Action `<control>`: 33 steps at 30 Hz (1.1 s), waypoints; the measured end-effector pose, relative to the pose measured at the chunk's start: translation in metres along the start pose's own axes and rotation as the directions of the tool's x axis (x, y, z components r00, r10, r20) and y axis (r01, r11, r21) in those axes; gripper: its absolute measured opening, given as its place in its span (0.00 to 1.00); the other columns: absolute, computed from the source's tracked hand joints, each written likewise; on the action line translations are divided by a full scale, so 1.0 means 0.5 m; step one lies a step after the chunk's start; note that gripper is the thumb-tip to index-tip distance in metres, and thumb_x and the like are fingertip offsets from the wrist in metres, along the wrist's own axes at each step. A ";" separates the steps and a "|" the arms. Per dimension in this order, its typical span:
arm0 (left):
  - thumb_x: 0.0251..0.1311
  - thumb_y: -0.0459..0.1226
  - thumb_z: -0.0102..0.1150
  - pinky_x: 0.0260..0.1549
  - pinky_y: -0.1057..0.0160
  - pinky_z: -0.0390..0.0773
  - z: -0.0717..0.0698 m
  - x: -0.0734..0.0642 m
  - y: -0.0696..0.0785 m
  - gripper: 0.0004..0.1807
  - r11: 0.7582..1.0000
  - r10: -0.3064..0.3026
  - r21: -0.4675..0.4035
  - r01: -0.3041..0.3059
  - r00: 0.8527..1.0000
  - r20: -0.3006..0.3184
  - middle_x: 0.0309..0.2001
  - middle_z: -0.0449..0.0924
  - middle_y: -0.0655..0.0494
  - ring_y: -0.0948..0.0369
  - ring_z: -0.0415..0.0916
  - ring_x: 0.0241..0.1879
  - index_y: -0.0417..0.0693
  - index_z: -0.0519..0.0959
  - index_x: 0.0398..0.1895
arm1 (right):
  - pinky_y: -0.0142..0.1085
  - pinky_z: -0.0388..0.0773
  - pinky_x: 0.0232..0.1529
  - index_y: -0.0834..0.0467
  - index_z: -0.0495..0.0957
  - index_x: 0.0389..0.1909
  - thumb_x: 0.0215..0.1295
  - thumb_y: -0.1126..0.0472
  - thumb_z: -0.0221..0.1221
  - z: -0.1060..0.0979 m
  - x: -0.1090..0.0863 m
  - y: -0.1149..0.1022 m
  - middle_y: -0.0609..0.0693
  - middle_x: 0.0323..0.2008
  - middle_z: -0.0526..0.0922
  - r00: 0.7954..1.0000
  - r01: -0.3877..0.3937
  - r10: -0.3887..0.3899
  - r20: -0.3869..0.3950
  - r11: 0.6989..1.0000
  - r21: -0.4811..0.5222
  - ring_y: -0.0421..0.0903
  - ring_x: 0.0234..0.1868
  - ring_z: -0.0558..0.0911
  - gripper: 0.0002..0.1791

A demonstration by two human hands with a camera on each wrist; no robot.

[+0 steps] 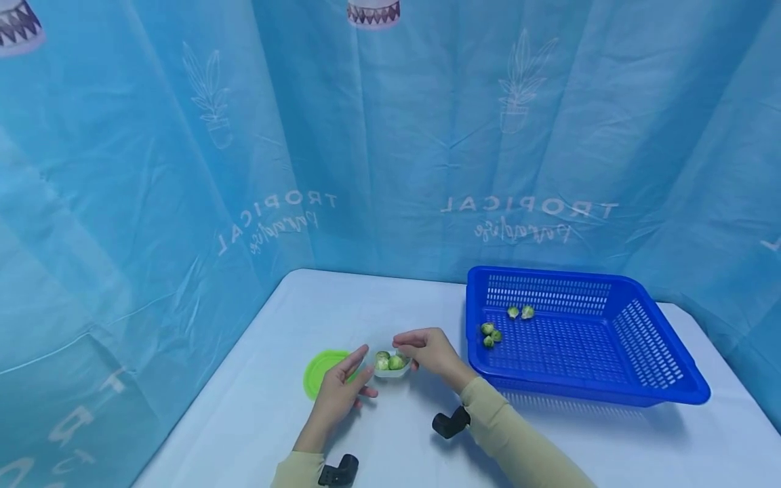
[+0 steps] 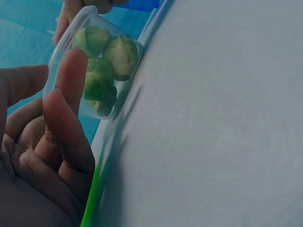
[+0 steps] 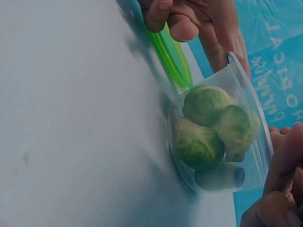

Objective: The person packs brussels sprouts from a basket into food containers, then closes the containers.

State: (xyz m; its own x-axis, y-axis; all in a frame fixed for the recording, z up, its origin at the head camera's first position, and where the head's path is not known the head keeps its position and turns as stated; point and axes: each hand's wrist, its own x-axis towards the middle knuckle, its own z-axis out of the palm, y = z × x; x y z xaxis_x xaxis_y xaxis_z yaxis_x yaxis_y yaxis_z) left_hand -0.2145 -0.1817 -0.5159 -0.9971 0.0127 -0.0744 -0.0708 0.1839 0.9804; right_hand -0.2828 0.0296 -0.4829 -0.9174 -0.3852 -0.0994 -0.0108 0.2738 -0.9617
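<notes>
1. On the white desk (image 1: 354, 305), toward its left edge: clear plastic tub (image 1: 392, 373) of round green Brussels sprouts (image 1: 396, 362).
2. Left hand (image 1: 335, 394) beside it, fingers loose.
3. Right hand (image 1: 434, 350) by its rim, can't tell the grip.

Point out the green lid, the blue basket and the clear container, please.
Green lid (image 1: 318, 373), head view: its uncovered left part.
Blue basket (image 1: 567, 347), head view: its bare floor.
Clear container (image 3: 256, 158), right wrist view: its side wall near the rim.
</notes>
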 end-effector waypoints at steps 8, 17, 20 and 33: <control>0.60 0.50 0.59 0.17 0.65 0.78 0.000 -0.002 -0.001 0.34 1.000 0.015 -0.012 -0.015 1.000 0.012 0.69 0.64 0.48 0.55 0.85 0.28 0.57 0.63 0.69 | 0.37 0.79 0.33 0.54 0.81 0.51 0.63 0.55 0.60 0.000 -0.010 -0.001 0.52 0.49 0.84 1.000 0.011 -0.011 0.009 1.000 0.003 0.41 0.21 0.77 0.16; 0.62 0.44 0.58 0.19 0.63 0.79 -0.001 -0.023 0.044 0.32 0.999 -0.025 -0.036 0.026 0.999 0.036 0.69 0.62 0.46 0.47 0.84 0.33 0.54 0.63 0.69 | 0.38 0.77 0.26 0.45 0.82 0.48 0.62 0.49 0.61 -0.007 -0.026 -0.029 0.45 0.48 0.85 0.999 0.033 -0.033 0.006 0.998 -0.046 0.42 0.22 0.73 0.15; 0.63 0.43 0.58 0.20 0.62 0.79 0.000 -0.029 0.052 0.31 0.999 -0.028 -0.025 0.028 0.999 0.036 0.69 0.63 0.46 0.47 0.84 0.33 0.53 0.63 0.69 | 0.36 0.74 0.24 0.46 0.82 0.49 0.61 0.47 0.61 -0.015 -0.029 -0.037 0.45 0.47 0.85 1.000 0.023 -0.022 0.011 0.999 -0.041 0.42 0.21 0.72 0.16; 0.61 0.45 0.59 0.19 0.63 0.79 0.002 -0.014 0.030 0.31 1.000 -0.027 -0.009 0.027 1.000 0.012 0.69 0.64 0.49 0.49 0.84 0.32 0.58 0.64 0.68 | 0.39 0.77 0.31 0.39 0.81 0.47 0.55 0.38 0.63 -0.038 -0.040 -0.059 0.47 0.44 0.85 0.999 0.027 -0.024 0.049 0.998 -0.055 0.46 0.24 0.78 0.20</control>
State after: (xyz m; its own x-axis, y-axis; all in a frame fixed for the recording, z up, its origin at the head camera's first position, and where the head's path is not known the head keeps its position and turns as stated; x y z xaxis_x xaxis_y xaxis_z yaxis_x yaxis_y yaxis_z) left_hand -0.2083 -0.1783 -0.5010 -0.9946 0.0192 -0.1025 -0.0975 0.1758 0.9796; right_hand -0.2715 0.0459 -0.4478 -0.8964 -0.4343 -0.0882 -0.0576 0.3114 -0.9485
